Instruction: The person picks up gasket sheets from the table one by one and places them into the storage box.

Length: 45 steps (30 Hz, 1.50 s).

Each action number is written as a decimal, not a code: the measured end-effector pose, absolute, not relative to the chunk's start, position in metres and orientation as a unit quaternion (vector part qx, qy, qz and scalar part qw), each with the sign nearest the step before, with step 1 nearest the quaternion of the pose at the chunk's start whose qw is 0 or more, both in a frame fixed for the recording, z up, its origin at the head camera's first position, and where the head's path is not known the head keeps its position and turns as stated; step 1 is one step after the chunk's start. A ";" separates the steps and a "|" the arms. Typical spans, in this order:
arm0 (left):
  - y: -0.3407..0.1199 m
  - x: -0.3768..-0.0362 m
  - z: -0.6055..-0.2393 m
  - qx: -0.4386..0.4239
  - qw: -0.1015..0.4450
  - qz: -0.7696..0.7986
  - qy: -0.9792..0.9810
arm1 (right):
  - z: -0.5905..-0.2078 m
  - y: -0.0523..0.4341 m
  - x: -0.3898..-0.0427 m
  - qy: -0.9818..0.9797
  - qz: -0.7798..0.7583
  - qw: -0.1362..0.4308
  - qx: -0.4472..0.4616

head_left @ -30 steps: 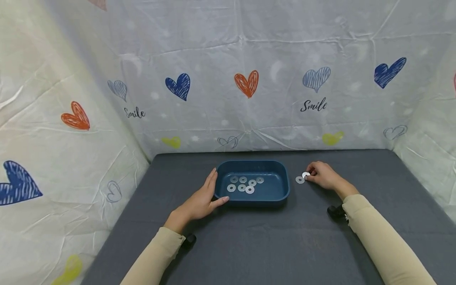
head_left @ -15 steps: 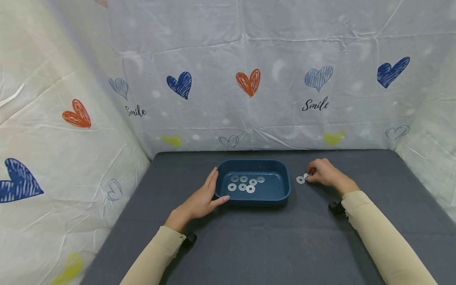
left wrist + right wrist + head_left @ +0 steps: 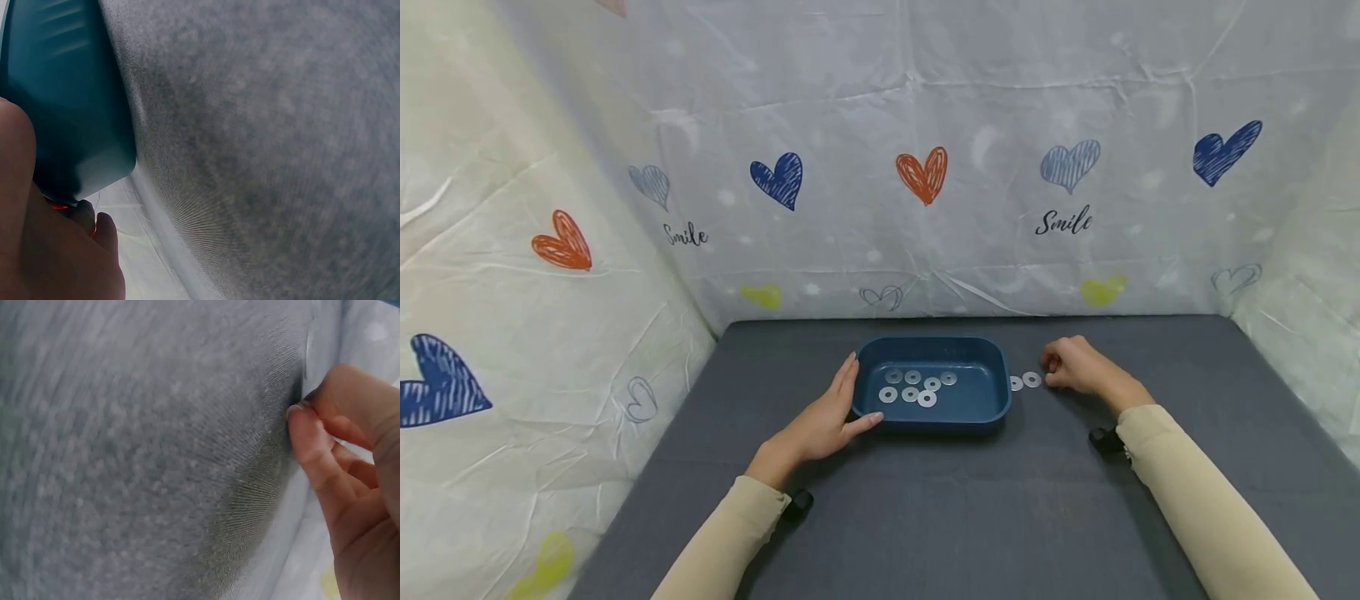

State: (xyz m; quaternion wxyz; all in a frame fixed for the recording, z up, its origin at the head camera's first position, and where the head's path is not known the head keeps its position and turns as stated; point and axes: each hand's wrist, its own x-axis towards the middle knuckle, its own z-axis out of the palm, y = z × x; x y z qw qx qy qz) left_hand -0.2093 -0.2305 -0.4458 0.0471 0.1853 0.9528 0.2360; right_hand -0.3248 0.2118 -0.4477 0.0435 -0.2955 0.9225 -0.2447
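A dark blue tray [image 3: 932, 341] sits mid-table with several flat metal washers [image 3: 911, 394] lying in it. My left hand [image 3: 842, 408] rests against the tray's left end, fingers straight along its side and thumb along the front wall. The left wrist view shows that hand [image 3: 37, 237] pressed to the tray's corner [image 3: 62, 94]. Two more washers [image 3: 1032, 379] lie side by side on the cloth just right of the tray. My right hand [image 3: 1051, 367] sits beside them with curled fingers, fingertips [image 3: 300, 415] down at the nearer washer; nothing shows held inside it.
The table [image 3: 925, 500] is covered in grey cloth. White sheets printed with hearts [image 3: 921, 175] wall it in at the back and both sides. A black strap [image 3: 1105, 440] shows under each wrist.
The right hand has slid slightly left, and the two loose washers have moved closer to the tray, now lying in a row. The left hand and tray have stayed put.
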 end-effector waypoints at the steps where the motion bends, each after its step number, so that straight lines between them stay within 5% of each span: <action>1: -0.230 -0.209 -0.446 0.187 0.047 0.235 0.953 | -0.448 0.212 -0.324 0.922 -0.244 0.045 -0.296; 25: -0.230 -0.207 -0.445 0.183 0.051 0.236 0.953 | -0.450 0.199 -0.325 0.911 -0.285 0.102 -0.281; 45: -0.228 -0.207 -0.443 0.184 0.046 0.240 0.952 | -0.447 0.195 -0.319 0.916 -0.261 0.081 -0.295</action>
